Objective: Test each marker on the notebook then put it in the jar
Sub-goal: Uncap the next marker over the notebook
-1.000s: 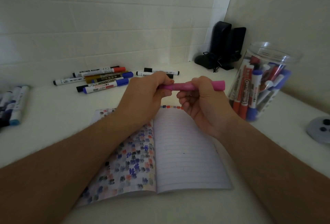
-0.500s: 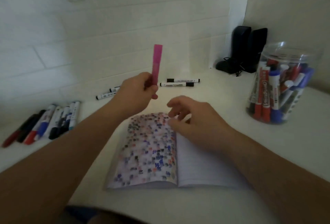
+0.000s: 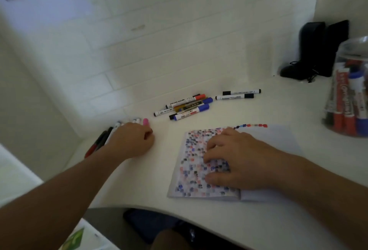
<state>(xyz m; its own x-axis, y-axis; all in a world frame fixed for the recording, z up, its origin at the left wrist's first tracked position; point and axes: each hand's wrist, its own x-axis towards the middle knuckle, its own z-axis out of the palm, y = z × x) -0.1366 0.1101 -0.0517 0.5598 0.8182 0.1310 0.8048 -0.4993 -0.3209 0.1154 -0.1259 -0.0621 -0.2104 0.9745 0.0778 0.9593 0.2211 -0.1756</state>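
Head view: the left hand (image 3: 132, 140) lies at about nine o'clock on the white table (image 3: 159, 190), knuckles up, fingers curled over the near end of a row of markers (image 3: 103, 138) lined up at the table's left edge. A pink marker (image 3: 145, 121) pokes out just past its fingertips at the right end of that row; whether the fingers are pinching it or only lying on it, I cannot tell, since the hand hides the contact.

The right hand (image 3: 237, 160) lies flat at the centre, fingers straight and spread, pressing on the left page of the open notebook (image 3: 199, 170), which is covered in small red, blue and black test marks. A short line of coloured dots (image 3: 251, 125) runs along the top of the right page.

At twelve o'clock, near the tiled wall, lies a loose bunch of markers (image 3: 189, 106) with blue, red and black caps, and just to its right a pair of black-capped markers (image 3: 238, 94) lying side by side.

At three o'clock the clear jar (image 3: 350, 90) stands upright, cut off by the frame edge, with red and blue markers standing inside. Behind it, at about two o'clock in the corner, stand two black speakers (image 3: 320, 48).
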